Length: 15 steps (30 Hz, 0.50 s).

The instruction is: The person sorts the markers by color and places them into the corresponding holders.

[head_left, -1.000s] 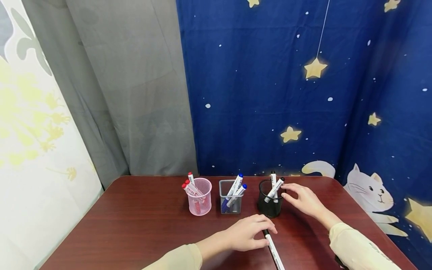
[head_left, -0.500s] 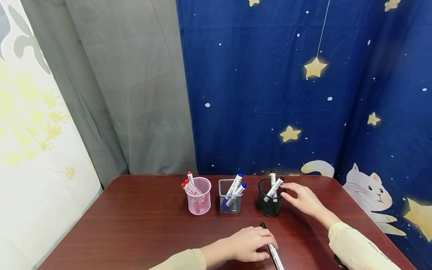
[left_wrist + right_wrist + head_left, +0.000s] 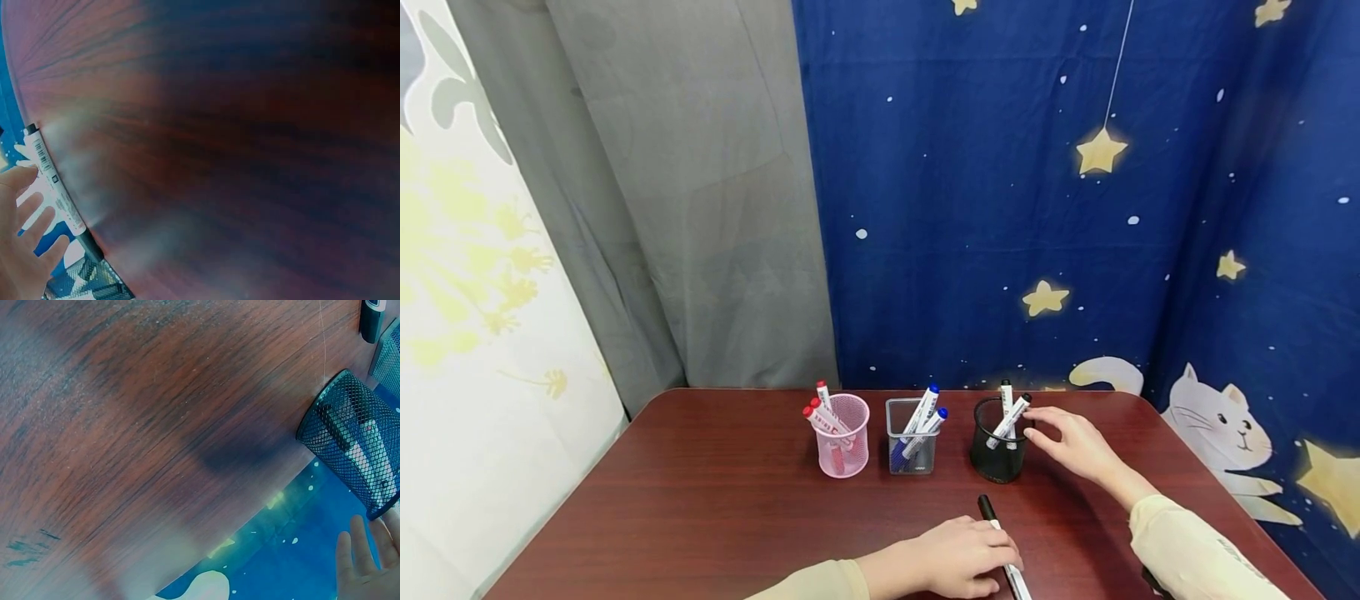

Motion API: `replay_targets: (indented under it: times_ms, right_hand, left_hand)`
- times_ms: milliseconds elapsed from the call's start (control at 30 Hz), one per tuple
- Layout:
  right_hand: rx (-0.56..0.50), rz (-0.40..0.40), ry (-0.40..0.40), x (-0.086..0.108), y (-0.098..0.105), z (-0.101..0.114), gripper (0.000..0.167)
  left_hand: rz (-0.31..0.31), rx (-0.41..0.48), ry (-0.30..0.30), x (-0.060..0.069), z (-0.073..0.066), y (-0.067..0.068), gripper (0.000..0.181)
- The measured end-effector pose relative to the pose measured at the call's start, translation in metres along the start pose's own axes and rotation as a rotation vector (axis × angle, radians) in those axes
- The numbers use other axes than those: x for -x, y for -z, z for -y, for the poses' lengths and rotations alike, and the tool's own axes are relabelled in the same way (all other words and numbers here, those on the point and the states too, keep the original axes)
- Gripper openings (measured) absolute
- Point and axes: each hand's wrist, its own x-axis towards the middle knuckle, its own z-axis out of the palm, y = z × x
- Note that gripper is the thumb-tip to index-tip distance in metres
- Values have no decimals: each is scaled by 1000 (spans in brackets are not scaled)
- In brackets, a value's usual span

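In the head view my left hand (image 3: pixel 962 557) reaches over a black-capped white marker (image 3: pixel 988 510) lying on the table. The left wrist view shows its fingers spread beside the marker (image 3: pixel 55 181), with one fingertip close against the barrel. My right hand (image 3: pixel 1073 442) is at the right side of the black mesh pen cup (image 3: pixel 996 462), fingers extended near its rim. Two black-capped markers (image 3: pixel 1009 425) lean in that cup. In the right wrist view the right hand (image 3: pixel 369 565) has its fingertips at the rim of the black cup (image 3: pixel 350 437).
Left of the black cup stand a square grey mesh holder (image 3: pixel 913 462) with blue-capped markers (image 3: pixel 921 421) and a pink mesh cup (image 3: pixel 842 462) with red-capped markers (image 3: pixel 829 421). Curtains (image 3: pixel 985 208) hang behind the brown table (image 3: pixel 722 492).
My left hand has come down and toward the near edge, along the lying marker, so more of its black cap end shows. The right hand has stayed at the black cup.
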Motion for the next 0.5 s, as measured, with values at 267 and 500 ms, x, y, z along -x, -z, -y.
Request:
replay_targets:
  times_ms: [267,500]
  right_hand:
    - [-13,12,-18,1,0,2,29]
    - [-10,-18,-8,1,0,2,28]
  left_hand:
    - [19,-66,10,-3,-3,-8,44]
    - [-9,-155,-10,-2,-4,-11,36]
